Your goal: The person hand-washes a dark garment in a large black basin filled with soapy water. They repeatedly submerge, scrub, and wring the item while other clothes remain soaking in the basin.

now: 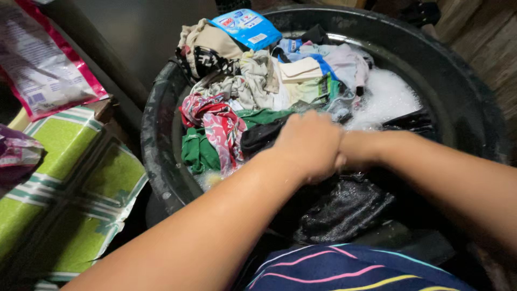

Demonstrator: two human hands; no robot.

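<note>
Fingers hidden; both hands (323,148) clenched together on wet, glistening black garment (344,207).

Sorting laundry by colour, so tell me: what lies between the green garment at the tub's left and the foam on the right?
In the head view, a black garment and the left hand lie between the green garment and the foam.

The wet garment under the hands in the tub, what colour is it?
Black wet garment, glistening with suds; head view shows it best.
</note>
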